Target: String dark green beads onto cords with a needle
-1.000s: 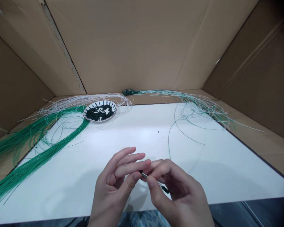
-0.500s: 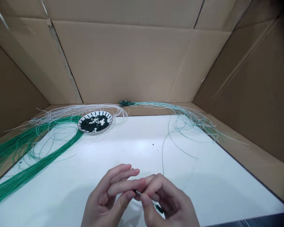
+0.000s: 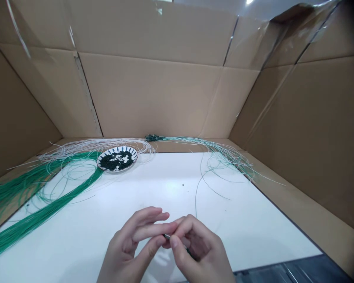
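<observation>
Cardboard panels [image 3: 147, 94] line the back and sides, with a sheet of clear plastic film [image 3: 283, 15] across the upper right, and a white board [image 3: 112, 196] forms the work surface. At the upper left of the board sits a round blue-and-white plate [image 3: 117, 149], heaped with small dark green pieces [image 3: 116, 160]. A bundle of white wires [image 3: 100, 144] curves behind it, and a long hank of green wires [image 3: 38, 212] runs off the lower left edge. Toward the upper right lies a pale green bundle [image 3: 215, 146], its ends gathered in a dark cluster [image 3: 152, 138]. One thin wire [image 3: 198, 196] trails from it toward the hands.

At lower centre, the fingers of the right hand [image 3: 197, 247] curl closed around a slim metal-tipped piece [image 3: 166, 236], which lies mostly hidden between both hands. The left hand [image 3: 126, 243] extends its fingers toward it, though whether they grip is hidden. Plenty of pieces remain on the plate, and all three bundles lie in full hanks.
</observation>
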{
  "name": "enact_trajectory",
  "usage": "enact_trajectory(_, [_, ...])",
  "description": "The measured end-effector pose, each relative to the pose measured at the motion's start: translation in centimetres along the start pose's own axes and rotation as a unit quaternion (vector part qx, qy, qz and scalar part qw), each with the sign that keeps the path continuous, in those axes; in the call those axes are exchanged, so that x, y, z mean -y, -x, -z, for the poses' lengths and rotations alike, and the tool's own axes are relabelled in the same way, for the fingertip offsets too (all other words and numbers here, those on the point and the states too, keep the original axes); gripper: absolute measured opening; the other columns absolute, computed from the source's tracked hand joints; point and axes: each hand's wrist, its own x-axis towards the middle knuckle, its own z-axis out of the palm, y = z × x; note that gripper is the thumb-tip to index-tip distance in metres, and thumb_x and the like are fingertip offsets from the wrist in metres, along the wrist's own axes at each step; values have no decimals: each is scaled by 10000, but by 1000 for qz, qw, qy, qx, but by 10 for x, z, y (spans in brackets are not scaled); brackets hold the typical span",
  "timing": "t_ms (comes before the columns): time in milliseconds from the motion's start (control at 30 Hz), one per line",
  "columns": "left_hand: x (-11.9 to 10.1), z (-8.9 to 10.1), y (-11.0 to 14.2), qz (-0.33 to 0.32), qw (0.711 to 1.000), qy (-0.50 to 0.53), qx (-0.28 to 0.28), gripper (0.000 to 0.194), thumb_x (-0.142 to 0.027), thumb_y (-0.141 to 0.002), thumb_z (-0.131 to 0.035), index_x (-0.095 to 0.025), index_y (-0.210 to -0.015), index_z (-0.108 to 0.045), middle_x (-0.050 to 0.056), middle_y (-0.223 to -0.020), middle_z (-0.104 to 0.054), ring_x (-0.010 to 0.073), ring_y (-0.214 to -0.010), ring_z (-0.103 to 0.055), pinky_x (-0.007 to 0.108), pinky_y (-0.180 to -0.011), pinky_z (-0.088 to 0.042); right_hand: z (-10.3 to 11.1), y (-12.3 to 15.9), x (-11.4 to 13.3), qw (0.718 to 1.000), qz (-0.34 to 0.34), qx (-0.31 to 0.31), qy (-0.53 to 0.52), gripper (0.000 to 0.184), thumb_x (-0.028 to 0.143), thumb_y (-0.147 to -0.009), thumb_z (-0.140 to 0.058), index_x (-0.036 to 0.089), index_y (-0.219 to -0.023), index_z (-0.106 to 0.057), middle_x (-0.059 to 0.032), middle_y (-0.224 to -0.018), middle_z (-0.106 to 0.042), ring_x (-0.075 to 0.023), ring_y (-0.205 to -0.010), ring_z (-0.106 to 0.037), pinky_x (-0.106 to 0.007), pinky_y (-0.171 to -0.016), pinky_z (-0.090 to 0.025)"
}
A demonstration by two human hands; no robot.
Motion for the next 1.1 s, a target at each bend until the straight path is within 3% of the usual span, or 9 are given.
enact_trajectory(167, [-3,1,8,-19,1000,-10,16,314,-342,-720,-800,-245,-998,-691,35,-886,-845,265,-1098,-711,339,-979,-530,4,9,3,999,-10,35,-14,263,228,-693,-839,191,-634,-585,10,-678,-663,-155,-677,-700,-232,-693,-571])
enact_trajectory(333, [-3,3,12,-57,998,-9,39,325,-381,-745,-811,-252,-1021,-700,41,-836,-844,279,-1043,-727,379,-989,-522,8,15,5,998,-2,60,-18,295,321,-731,-834,189,-651,-582,12,-666,-648,-147,-677,-690,-227,-699,-561])
enact_trajectory(500, [0,2,6,-48,998,-5,47,330,-418,-734,-828,-278,-1007,-709,16,-857,-846,253,-1036,-726,350,-994,-515,11,9,2,998,-10,58,-32,342,412,-742,-829,197,-661,-575,-4,-660,-682,-151,-668,-685,-240,-693,-562])
enact_trajectory(700, [6,0,-5,-31,999,-11,29,348,-459,-721,-836,-276,-999,-732,15,-893,-846,235,-1084,-709,298,-968,-528,15,-2,-3,997,-49,53,-28,294,325,-747,-834,189,-650,-592,0,-672,-692,-139,-676,-697,-218,-694,-560])
enact_trajectory(833, [9,-2,-10,-26,999,-7,27,349,-482,-718,-839,-291,-993,-739,-2,-857,-847,212,-1051,-723,260,-938,-539,16,-8,-6,996,-61,59,-34,306,366,-763,-823,183,-658,-601,2,-679,-687,-129,-675,-696,-199,-682,-555])
enact_trajectory(1100, [11,-2,-11,-33,999,-15,13,312,-425,-733,-838,-279,-992,-743,23,-900,-845,250,-1062,-727,313,-995,-521,16,-9,-10,997,-50,49,-37,300,380,-790,-801,183,-664,-614,-9,-697,-702,-140,-690,-707,-206,-685,-557])
